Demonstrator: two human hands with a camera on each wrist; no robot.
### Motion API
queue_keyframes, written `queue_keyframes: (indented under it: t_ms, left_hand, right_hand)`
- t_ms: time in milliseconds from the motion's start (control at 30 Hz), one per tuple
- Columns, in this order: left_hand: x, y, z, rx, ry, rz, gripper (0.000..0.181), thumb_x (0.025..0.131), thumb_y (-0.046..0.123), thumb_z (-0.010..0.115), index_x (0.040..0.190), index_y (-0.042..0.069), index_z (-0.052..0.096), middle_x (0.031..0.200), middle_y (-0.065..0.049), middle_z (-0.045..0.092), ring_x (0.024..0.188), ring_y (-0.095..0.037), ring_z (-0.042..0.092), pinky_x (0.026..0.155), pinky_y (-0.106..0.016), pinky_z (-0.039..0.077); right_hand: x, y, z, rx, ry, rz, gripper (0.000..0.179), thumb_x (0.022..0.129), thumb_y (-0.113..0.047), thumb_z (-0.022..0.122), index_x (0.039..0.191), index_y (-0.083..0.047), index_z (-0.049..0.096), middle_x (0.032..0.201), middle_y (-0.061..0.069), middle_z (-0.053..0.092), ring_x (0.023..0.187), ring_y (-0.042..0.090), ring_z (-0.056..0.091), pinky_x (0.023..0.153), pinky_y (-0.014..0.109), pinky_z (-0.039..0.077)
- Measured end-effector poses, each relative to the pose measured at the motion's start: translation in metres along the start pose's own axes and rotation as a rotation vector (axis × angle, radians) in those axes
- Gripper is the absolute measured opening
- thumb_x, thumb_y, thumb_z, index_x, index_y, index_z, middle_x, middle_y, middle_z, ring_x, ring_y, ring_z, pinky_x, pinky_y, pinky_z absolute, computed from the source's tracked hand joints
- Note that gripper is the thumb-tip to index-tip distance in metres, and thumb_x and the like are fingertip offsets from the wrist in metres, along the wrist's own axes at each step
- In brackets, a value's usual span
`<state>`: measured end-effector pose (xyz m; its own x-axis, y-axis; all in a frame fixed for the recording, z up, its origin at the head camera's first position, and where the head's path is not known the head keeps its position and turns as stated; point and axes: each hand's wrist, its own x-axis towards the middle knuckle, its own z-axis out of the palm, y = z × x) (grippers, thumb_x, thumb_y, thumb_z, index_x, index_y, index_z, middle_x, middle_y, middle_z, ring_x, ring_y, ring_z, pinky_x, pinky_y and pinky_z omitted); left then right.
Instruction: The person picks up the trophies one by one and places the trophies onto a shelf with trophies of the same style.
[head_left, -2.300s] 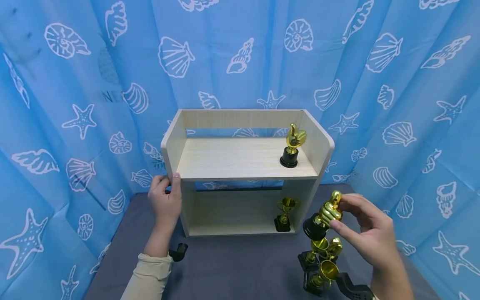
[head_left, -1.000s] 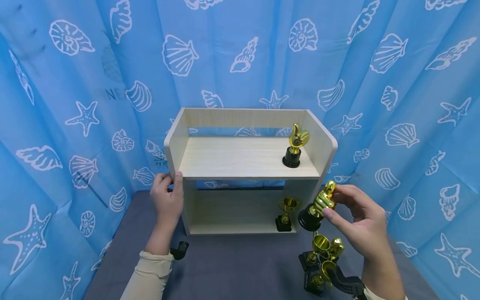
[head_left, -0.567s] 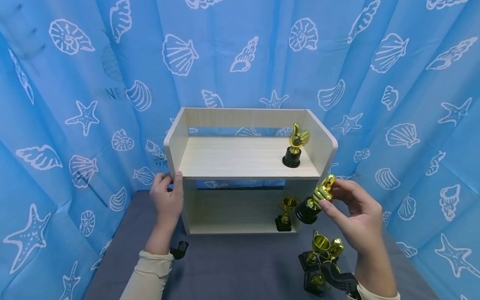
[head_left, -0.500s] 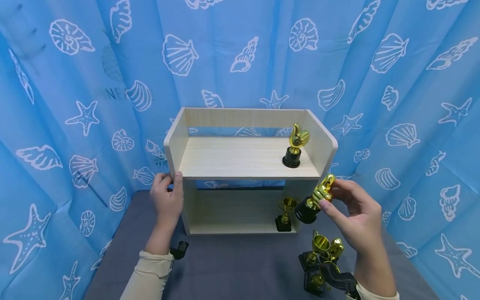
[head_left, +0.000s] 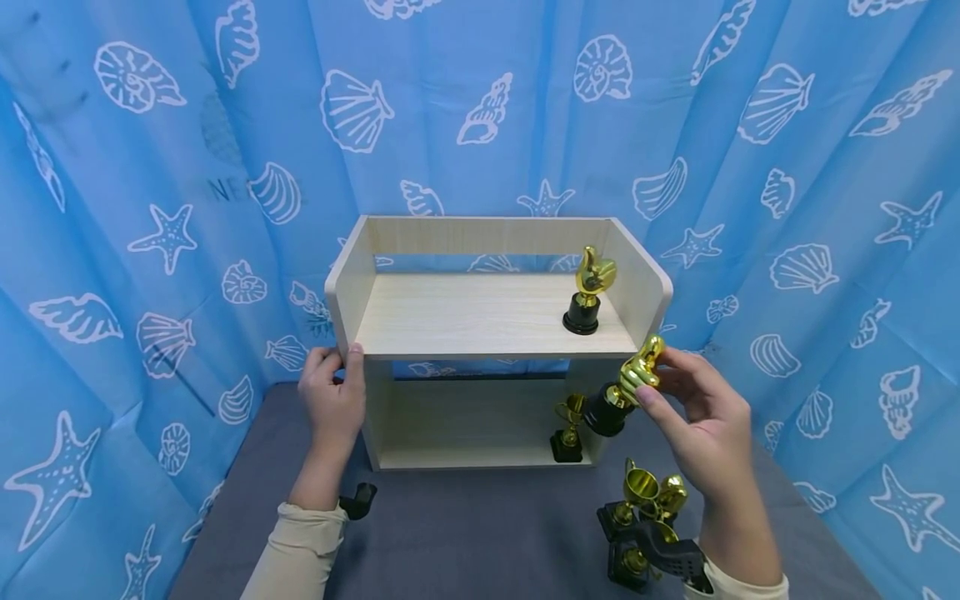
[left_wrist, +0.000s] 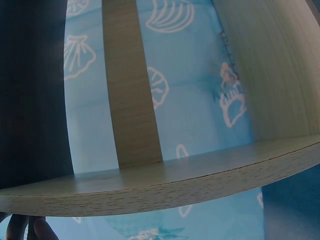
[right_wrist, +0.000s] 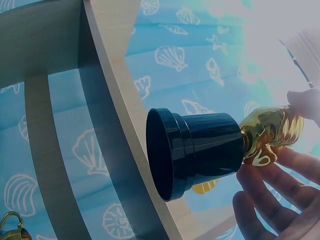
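Note:
In the head view my right hand (head_left: 708, 421) pinches a thumbs-up trophy (head_left: 636, 373) by its gold top. The trophy tilts, its black base (right_wrist: 210, 147) toward the shelf's right side, overlapping the lower compartment's edge. My left hand (head_left: 333, 400) grips the left side panel of the two-tier wooden shelf (head_left: 465, 312), thumb at the front edge; in the left wrist view its fingers (left_wrist: 44, 230) show below the panel. A second thumbs-up trophy (head_left: 582, 313) stands upright on the upper tier at right. A gold trophy cup (head_left: 567, 446) stands at right in the lower compartment.
Several more gold trophies, including a trophy cup (head_left: 641, 483), stand close together on the grey tabletop (head_left: 480, 533) below my right hand, partly hidden by the black wrist mount (head_left: 667, 552). A blue shell-patterned curtain (head_left: 480, 108) hangs behind and around the shelf.
My right hand has carried the thumbs-up trophy up and left, from above the grouped trophies to the shelf's right side. My left hand keeps its grip on the panel.

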<state>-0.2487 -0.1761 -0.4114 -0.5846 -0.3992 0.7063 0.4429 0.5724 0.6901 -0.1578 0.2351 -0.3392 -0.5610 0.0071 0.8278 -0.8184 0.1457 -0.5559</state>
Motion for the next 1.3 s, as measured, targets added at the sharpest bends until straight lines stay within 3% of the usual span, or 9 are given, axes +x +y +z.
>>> queue_keyframes:
  t_ms: [367, 733, 1300]
  left_hand:
    - [0.0, 0.0, 0.0, -0.006, -0.01, -0.019, 0.038, 0.105, 0.028, 0.066, 0.094, -0.007, 0.078, 0.1, -0.021, 0.063, 0.091, -0.032, 0.065, 0.069, -0.013, 0.04]
    - [-0.001, 0.002, 0.0, -0.002, -0.016, -0.043, 0.04, 0.105, 0.03, 0.066, 0.097, -0.007, 0.079, 0.102, -0.02, 0.063, 0.09, -0.029, 0.064, 0.07, -0.012, 0.041]
    - [0.0, -0.001, 0.0, -0.007, -0.011, -0.023, 0.038, 0.106, 0.028, 0.066, 0.099, -0.007, 0.079, 0.101, -0.021, 0.062, 0.09, -0.03, 0.065, 0.069, -0.011, 0.04]
  right_hand:
    - [0.001, -0.004, 0.007, -0.149, 0.018, 0.171, 0.045, 0.092, 0.017, 0.064, 0.137, 0.015, 0.06, 0.127, -0.011, 0.069, 0.109, 0.003, 0.069, 0.09, 0.014, 0.056]
    - [0.005, 0.0, 0.017, -0.019, 0.045, 0.13, 0.045, 0.095, 0.019, 0.059, 0.139, 0.014, 0.06, 0.131, 0.0, 0.067, 0.11, 0.008, 0.068, 0.091, 0.014, 0.056]
    - [0.009, 0.007, 0.027, -0.031, 0.023, 0.095, 0.043, 0.098, 0.017, 0.056, 0.142, 0.017, 0.055, 0.136, 0.001, 0.064, 0.113, 0.008, 0.066, 0.092, 0.013, 0.055]
